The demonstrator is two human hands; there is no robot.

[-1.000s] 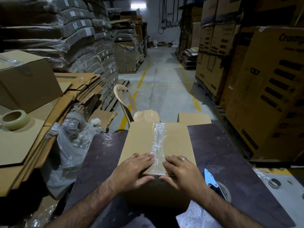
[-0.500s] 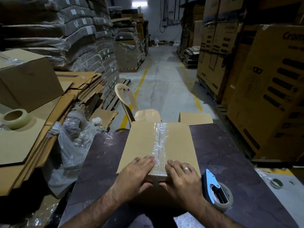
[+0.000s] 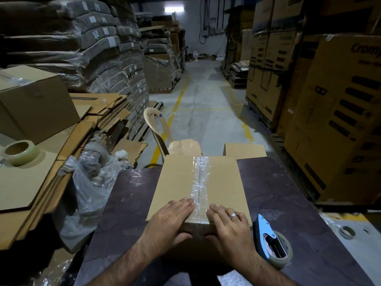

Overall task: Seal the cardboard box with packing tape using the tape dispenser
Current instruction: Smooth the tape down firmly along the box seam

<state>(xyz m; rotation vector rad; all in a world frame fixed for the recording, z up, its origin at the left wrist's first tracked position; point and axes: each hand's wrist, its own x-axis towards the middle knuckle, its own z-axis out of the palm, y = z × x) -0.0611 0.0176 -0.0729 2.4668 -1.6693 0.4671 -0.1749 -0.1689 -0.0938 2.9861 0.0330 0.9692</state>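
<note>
- Printed cartons point(image 3: 340, 120): stood stacked high along the right side of the aisle.
- Wrapped bundles point(image 3: 82, 48): were piled in tall stacks at the left, under clear film.
- Table point(image 3: 288, 193): dark top, it carried the box and the dispenser.
- Flattened cardboard point(image 3: 31, 182): lay in layered sheets to the left of the table.
- Closed carton point(image 3: 35, 104): sat on the flattened cardboard at far left.
- Cardboard box point(image 3: 177, 182): stood in the middle of the table with its flaps closed and its near edge under both hands.
- Plastic sheeting point(image 3: 88, 193): was crumpled between the cardboard pile and the table's left edge.
- Plastic chair point(image 3: 158, 129): beige, it stood just beyond the far end of the box.
- Tape strip point(image 3: 201, 182): clear and wrinkled, it ran along the centre seam of the box top from the far edge to the near edge.
- Left hand point(image 3: 171, 219): lay flat on the box top just left of the tape, fingers straight and together, grasping nothing; the thumb rested on the near face.
- Right hand point(image 3: 231, 226): lay flat just right of the tape, fingers straight, grasping nothing; the thumb rested on the near face.
- Tape dispenser point(image 3: 272, 246): blue, with its roll fitted, it lay on the table just right of the right hand, unheld.
- Spare tape roll point(image 3: 19, 151): lay flat on the cardboard at far left.
- Ring point(image 3: 233, 215): was worn on a right-hand finger.
</note>
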